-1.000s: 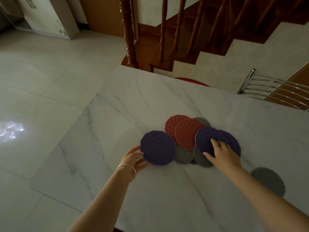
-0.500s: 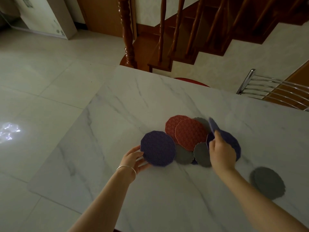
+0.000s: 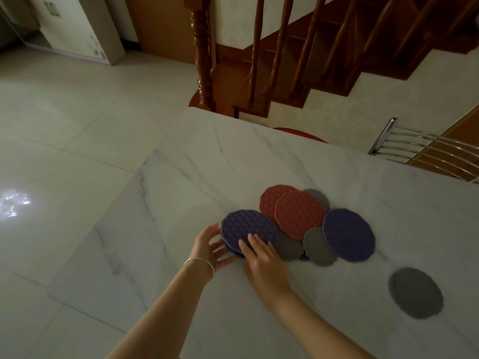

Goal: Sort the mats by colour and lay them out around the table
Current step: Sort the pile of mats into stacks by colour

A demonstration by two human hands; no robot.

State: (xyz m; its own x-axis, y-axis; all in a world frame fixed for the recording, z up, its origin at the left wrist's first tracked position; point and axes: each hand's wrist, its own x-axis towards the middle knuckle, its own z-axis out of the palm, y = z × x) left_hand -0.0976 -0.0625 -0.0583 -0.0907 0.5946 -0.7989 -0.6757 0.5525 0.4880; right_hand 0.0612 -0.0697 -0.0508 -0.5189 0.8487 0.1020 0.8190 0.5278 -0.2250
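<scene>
— Purple mats (image 3: 247,230) were where?

— Stacked between both hands on the table (image 3: 207,156), seemingly two, though the lower one barely showed. The left hand (image 3: 210,248) lay with fingers spread against the stack's left edge; the right hand (image 3: 261,255) rested straight fingers on top.

— And the others?

— Just right of the right hand, overlapping: two red mats (image 3: 298,213), grey mats (image 3: 317,246), another purple one (image 3: 348,234). One grey mat (image 3: 416,292) lay well apart, further right.
</scene>
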